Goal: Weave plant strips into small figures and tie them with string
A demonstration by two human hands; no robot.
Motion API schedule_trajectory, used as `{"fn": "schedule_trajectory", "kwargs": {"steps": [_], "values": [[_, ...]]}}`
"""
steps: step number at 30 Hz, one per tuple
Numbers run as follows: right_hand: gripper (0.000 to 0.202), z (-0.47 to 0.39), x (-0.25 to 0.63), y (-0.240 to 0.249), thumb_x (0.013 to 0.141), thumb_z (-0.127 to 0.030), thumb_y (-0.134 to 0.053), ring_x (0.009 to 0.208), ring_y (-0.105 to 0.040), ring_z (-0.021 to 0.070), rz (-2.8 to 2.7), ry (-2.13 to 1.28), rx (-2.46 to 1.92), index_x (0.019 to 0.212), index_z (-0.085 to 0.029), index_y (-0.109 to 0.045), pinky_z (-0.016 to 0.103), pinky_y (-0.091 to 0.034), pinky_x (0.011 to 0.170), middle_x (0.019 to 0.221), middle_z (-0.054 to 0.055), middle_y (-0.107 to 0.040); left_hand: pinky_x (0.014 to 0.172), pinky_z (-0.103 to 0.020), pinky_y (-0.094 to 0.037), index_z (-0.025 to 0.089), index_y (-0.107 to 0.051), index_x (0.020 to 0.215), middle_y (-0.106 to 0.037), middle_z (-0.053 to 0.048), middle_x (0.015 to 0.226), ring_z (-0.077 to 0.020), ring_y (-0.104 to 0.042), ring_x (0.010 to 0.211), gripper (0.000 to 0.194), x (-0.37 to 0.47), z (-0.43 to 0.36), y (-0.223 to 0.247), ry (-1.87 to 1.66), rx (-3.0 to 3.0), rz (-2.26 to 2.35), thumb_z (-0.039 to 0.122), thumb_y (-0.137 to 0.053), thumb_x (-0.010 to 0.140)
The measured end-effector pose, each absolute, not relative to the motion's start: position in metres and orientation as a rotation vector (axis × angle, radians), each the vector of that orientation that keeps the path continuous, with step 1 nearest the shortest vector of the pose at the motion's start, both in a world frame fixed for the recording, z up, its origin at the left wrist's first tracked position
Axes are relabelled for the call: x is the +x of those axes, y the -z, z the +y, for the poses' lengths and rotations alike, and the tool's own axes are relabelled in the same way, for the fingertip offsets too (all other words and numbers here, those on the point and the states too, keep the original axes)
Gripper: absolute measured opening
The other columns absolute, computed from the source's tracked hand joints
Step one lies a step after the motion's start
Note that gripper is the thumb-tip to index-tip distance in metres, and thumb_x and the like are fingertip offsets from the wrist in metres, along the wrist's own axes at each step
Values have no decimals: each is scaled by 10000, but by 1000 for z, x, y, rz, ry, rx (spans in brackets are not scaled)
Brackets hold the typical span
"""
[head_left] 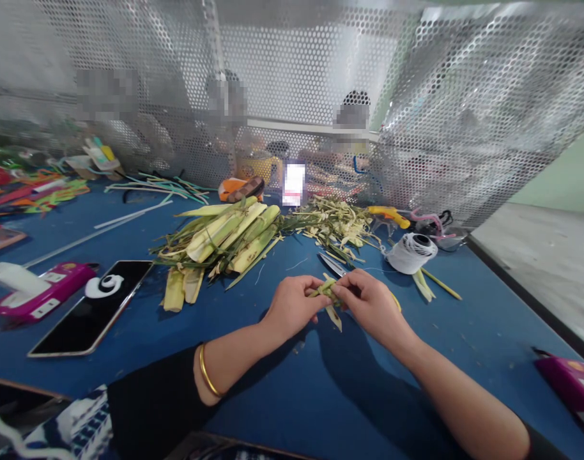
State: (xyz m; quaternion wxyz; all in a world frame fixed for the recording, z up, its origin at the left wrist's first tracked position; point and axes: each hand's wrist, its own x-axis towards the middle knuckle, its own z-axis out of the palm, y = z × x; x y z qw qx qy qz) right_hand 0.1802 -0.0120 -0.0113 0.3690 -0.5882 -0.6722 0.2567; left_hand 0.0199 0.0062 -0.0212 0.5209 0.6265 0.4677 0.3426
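Between my two hands is a small folded piece of green husk leaf [327, 289], with a pale strip hanging below it. My left hand [292, 306] pinches its left side between thumb and fingers. On the other side, my right hand [371, 305] grips it the same way, the fingertips close to those of the left. Just beyond the hands lie scissors [331, 263], their handles hidden behind my right hand. A pile of green corn husks [232, 236] rests to the left, and shredded husk scraps [337, 220] lie farther back.
A spool of white thread [411, 253] stands at right, near a yellow-handled tool [388, 216]. At left lie a black phone [93, 310] and a magenta power strip [47, 291]; another magenta strip [570, 386] sits at right. A perforated metal screen [292, 70] rises behind the table.
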Motion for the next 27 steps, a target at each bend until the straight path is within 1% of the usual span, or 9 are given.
{"fn": "schedule_trajectory", "kwargs": {"steps": [2,4,8,11,13,15,19,25,27], "values": [[159,-11,180,12,763,-364,-589,525,-543,141,-1602,-811,-1490,734,-220,-529,276,-423,519,614,-28,-540,455,-198,-403,136,-699,884,-643,0,632,-86,-513,434,201,19,6,19,-783,1537,1083,224,-619,723],[230,-10,180,10,723,-399,-641,480,-532,128,-1486,-969,-1463,803,-221,-519,260,-421,476,594,-50,-542,455,-194,-405,146,-704,898,-637,10,632,-82,-501,433,214,19,5,15,-744,1557,1050,206,-594,725],[336,-10,182,1,699,-506,-666,392,-409,73,-1436,-1297,-1433,719,-188,-558,214,-311,401,493,-68,-473,453,-191,-390,151,-687,817,-589,35,581,-76,-485,415,148,18,3,10,-681,1573,994,187,-580,723],[358,-9,185,-3,663,-514,-701,364,-298,50,-1379,-1414,-1413,685,-184,-566,206,-197,378,422,-96,-384,442,-194,-366,154,-662,765,-562,48,539,-77,-476,401,93,19,1,9,-608,1580,968,194,-591,721],[349,-8,186,-3,628,-482,-732,367,-282,43,-1356,-1424,-1416,659,-183,-554,207,-173,381,427,-95,-393,426,-188,-337,156,-643,745,-544,55,519,-75,-467,395,68,19,-1,9,-555,1581,961,205,-599,725],[346,-7,186,-1,620,-463,-738,378,-322,48,-1341,-1394,-1412,630,-187,-530,206,-206,390,440,-86,-420,419,-182,-322,156,-623,733,-543,55,525,-67,-455,395,63,19,-2,8,-513,1558,939,215,-599,736],[349,-5,184,5,630,-473,-720,396,-381,62,-1320,-1293,-1402,629,-192,-513,212,-283,417,460,-76,-464,431,-176,-315,158,-608,752,-536,57,546,-56,-434,409,94,19,-3,5,-468,1476,817,250,-595,768],[339,-2,185,12,670,-490,-683,399,-406,85,-1245,-1055,-1387,613,-206,-507,232,-319,432,439,-60,-477,442,-186,-314,155,-605,732,-564,34,580,-53,-412,423,112,18,-5,3,-360,1445,709,262,-609,765],[336,-1,185,12,680,-486,-680,403,-418,90,-1228,-1014,-1379,613,-209,-504,237,-328,443,438,-53,-492,434,-186,-300,154,-611,718,-539,41,543,-53,-402,420,151,18,-5,3,-369,1448,738,298,-637,754]]}}
